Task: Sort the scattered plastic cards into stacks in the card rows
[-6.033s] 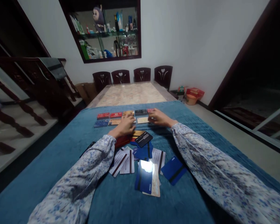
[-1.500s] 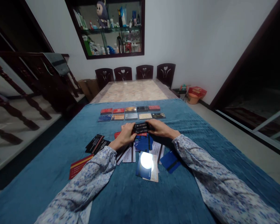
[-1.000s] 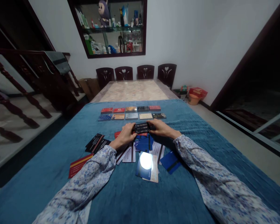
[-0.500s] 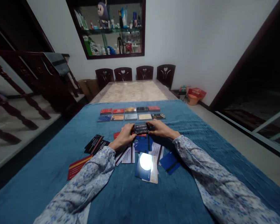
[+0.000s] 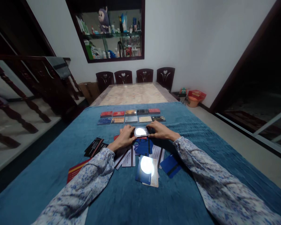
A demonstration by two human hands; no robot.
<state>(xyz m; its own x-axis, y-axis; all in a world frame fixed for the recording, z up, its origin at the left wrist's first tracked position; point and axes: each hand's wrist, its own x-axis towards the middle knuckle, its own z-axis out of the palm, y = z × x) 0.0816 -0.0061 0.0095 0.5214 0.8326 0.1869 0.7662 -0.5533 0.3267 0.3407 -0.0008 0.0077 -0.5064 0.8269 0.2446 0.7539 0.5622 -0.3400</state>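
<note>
My left hand [image 5: 123, 137] and my right hand [image 5: 159, 131] grip the two ends of one black card [image 5: 141, 132], held just above the blue cloth [image 5: 121, 200]; glare whitens its face. Under and behind it lies a loose heap of cards [image 5: 144, 150], blue, white and red, some showing magnetic stripes. Beyond the hands, two neat rows of cards [image 5: 131, 115] lie side by side on the cloth. Two black cards [image 5: 95, 147] and a red card [image 5: 75, 170] rest to the left, near my left sleeve.
The blue cloth covers the near end of a long table; its far end is bare marble [image 5: 132, 93] with several dark chairs [image 5: 134, 76] behind. A stair railing [image 5: 25, 84] stands left, a wall cabinet [image 5: 112, 31] at the back, red tubs [image 5: 194, 97] on the floor right.
Six seconds ago both hands were at the far rows. Since then they picked up a black card; it has now tilted so glare covers its face. Cards appeared at left.
</note>
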